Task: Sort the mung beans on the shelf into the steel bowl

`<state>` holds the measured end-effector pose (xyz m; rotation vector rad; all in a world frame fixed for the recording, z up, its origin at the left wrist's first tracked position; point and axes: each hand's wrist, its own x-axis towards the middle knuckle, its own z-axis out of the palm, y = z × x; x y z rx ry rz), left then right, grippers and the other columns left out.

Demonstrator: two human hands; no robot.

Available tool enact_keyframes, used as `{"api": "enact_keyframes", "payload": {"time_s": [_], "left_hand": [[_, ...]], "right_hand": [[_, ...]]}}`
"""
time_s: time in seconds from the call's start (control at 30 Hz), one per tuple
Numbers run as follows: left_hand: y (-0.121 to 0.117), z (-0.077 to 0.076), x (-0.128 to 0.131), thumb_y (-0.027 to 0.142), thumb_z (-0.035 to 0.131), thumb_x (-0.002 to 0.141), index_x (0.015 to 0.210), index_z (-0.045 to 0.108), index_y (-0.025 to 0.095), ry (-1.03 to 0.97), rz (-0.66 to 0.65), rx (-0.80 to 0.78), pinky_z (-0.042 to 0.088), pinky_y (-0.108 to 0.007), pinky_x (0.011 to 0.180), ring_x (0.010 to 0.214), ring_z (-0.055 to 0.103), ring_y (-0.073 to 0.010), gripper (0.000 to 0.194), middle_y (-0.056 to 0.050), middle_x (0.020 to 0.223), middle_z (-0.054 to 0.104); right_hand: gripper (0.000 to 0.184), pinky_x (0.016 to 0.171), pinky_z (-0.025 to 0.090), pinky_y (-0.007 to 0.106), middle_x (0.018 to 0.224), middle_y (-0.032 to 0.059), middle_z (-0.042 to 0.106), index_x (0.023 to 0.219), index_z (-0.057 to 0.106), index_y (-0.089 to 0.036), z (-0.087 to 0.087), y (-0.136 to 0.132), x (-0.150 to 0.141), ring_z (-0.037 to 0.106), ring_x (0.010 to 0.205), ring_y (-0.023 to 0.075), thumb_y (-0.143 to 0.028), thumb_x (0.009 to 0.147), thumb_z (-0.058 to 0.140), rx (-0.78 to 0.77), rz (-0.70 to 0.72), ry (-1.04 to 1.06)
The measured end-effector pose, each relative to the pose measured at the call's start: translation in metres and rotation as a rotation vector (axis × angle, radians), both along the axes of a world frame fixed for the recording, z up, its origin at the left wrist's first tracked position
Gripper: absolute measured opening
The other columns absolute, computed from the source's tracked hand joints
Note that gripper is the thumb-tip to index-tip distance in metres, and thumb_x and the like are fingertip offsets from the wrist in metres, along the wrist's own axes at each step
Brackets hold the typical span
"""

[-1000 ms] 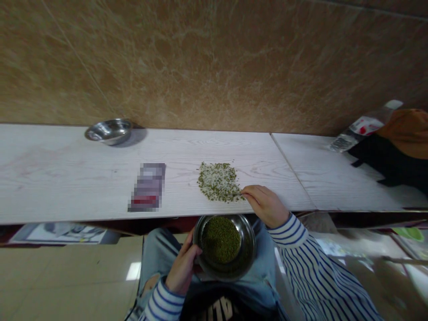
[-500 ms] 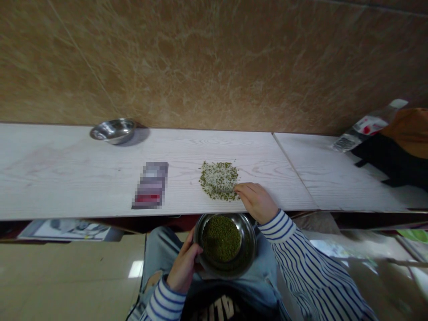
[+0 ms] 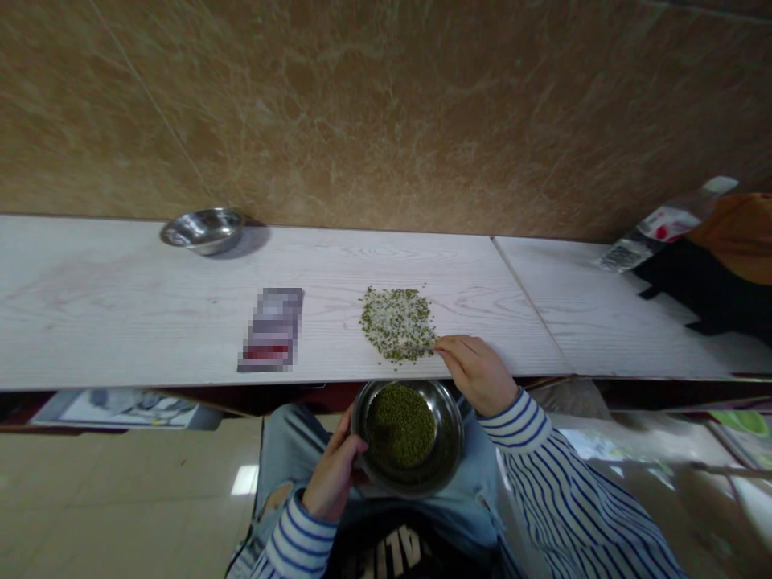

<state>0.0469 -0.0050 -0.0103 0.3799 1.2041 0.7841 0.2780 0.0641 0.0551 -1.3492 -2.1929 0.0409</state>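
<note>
L hand (image 3: 333, 476) grips the L side of a big metal bowl (image 3: 449, 430), thumb at the rim; bowl is over the lap, just by the front edge of the desk (image 3: 121, 314). Green beans (image 3: 399, 426) lie in it. R hand (image 3: 482, 376) is pinched narrow, thumb + fingertips on a thin tool (image 3: 420, 348), type unclear (too small), at the near R part of a green/white grain mix (image 3: 398, 318) spread on the desk. Can't tell if tool touches desktop. Loose bits lie round the mix. To its L: flat rectangular item (image 3: 271, 326), pixelated, no detail. Further back L: small metal dish (image 3: 202, 241) near the brown wall (image 3: 362, 121). Far R: clear bottle (image 3: 654, 227) w/ red + white label, beside a black thing (image 3: 708, 281). Sleeves (image 3: 572, 474) are striped, blue/white.
</note>
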Motion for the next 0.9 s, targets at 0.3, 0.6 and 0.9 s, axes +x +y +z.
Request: {"api": "enact_keyframes", "payload": {"time_s": [0.3, 0.6, 0.9], "left_hand": [[-0.001, 0.005, 0.000, 0.013, 0.049, 0.063, 0.135, 0.036, 0.032, 0.035, 0.021, -0.043, 0.046, -0.028, 0.049, 0.065, 0.053, -0.0165, 0.075, -0.004, 0.100, 0.061], [-0.001, 0.000, 0.001, 0.013, 0.049, 0.064, 0.137, 0.034, 0.030, 0.031, 0.006, -0.003, 0.045, -0.026, 0.048, 0.067, 0.053, -0.0173, 0.077, -0.004, 0.094, 0.061], [-0.002, 0.003, 0.001, 0.012, 0.049, 0.063, 0.136, 0.036, 0.029, 0.037, 0.015, -0.011, 0.046, -0.028, 0.050, 0.064, 0.053, -0.0155, 0.076, -0.004, 0.106, 0.061]], "right_hand": [[0.020, 0.081, 0.046, 0.034, 0.096, 0.0061, 0.065, 0.101, 0.057, -0.019, -0.004, -0.014, -0.005, 0.058, 0.091, 0.0172, -0.014, 0.087, 0.044, -0.006, 0.014, -0.018], [0.017, 0.080, 0.046, 0.034, 0.092, 0.0055, 0.065, 0.097, 0.057, -0.020, -0.003, -0.026, -0.002, 0.058, 0.088, 0.0172, -0.017, 0.088, 0.043, -0.013, -0.009, 0.023], [0.016, 0.079, 0.046, 0.034, 0.091, 0.0053, 0.065, 0.096, 0.058, -0.020, 0.001, -0.039, 0.008, 0.059, 0.087, 0.0167, -0.019, 0.089, 0.043, -0.047, 0.016, -0.001]]}}
